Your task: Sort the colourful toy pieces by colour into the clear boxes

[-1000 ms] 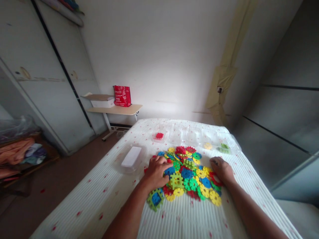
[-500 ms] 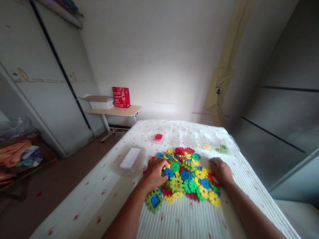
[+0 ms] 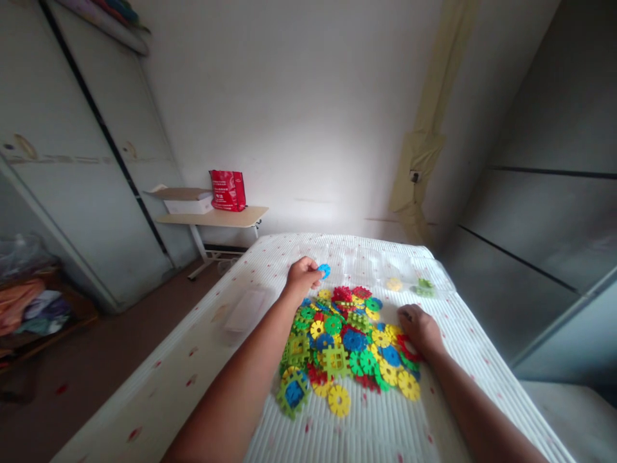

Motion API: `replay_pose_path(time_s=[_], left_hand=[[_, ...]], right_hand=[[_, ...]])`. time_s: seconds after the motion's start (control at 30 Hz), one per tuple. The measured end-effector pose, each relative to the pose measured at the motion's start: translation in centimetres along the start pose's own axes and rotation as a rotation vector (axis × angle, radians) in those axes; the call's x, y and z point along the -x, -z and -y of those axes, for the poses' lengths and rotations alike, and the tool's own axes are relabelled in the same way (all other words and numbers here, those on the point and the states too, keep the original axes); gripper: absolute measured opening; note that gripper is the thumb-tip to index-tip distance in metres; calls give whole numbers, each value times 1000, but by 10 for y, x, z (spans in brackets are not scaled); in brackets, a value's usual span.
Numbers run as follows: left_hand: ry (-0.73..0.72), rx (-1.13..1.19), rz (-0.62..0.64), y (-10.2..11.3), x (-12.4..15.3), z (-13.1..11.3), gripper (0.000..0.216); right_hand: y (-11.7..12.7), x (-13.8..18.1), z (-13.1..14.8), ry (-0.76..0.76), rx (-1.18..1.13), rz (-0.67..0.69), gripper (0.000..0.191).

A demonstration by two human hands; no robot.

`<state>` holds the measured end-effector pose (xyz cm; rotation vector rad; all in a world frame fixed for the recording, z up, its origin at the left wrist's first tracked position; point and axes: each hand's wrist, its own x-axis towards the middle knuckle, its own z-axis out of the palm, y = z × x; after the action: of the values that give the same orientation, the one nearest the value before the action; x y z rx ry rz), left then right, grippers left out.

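Note:
My left hand (image 3: 303,278) pinches a blue notched plastic disc (image 3: 324,271) beyond the far left edge of the pile. Loose interlocking pieces (image 3: 354,339) in red, yellow, green and blue lie heaped on the striped cloth, round discs mixed with square frames. Beside the pile's right edge rests my right hand (image 3: 421,329), fingers curled; whether anything is inside them is hidden. Clear plastic compartments (image 3: 359,265) stand in a row behind the pile. One contains a yellow disc (image 3: 394,283), and light green pieces (image 3: 425,287) sit in the rightmost.
A clear plastic box (image 3: 247,313) with a pale rectangle lies left of the pile. By the wall, a small table (image 3: 212,218) carries a white carton (image 3: 187,203) and a red bag (image 3: 227,190). Cabinets flank both sides.
My left hand has moved from the pile's left side out to its far edge, now with a blue disc. The red piece at the back left is now hidden. My right hand has stayed put.

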<state>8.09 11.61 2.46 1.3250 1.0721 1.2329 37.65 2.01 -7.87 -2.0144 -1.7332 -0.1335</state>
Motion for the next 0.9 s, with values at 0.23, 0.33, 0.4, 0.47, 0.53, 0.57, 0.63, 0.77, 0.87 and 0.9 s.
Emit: replay_pose_path(time_s=[0.23, 0.33, 0.4, 0.47, 0.53, 0.57, 0.63, 0.77, 0.87, 0.9], left_hand=[[3, 18, -141, -39, -51, 19, 22], [-19, -27, -163, -40, -51, 30, 21], [-37, -81, -153, -33, -43, 35, 17], [-56, -151, -129, -20, -28, 38, 13], [-80, -238, -100, -4, -7, 39, 11], [-96, -280, -85, 5, 5, 40, 8], [-132, -382, -67, 23, 30, 41, 3], [-363, -863, -37, 48, 69, 48, 14], [-416, -934, -45, 56, 81, 62, 18], [-427, -938, -48, 57, 83, 67, 19]], right_hand=[[2, 0, 2, -10, -19, 14, 23], [2, 0, 1, -14, -29, 17, 22], [2, 0, 1, -14, -32, 18, 21], [1, 0, 0, -12, -34, 18, 21], [1, 0, 0, -13, -35, 19, 21], [1, 0, 0, -15, -35, 21, 21], [1, 0, 1, -23, -29, 23, 21], [3, 0, 3, -34, -18, 30, 22], [5, 0, 3, -36, -29, 23, 21], [5, 0, 4, -37, -37, 24, 21]])
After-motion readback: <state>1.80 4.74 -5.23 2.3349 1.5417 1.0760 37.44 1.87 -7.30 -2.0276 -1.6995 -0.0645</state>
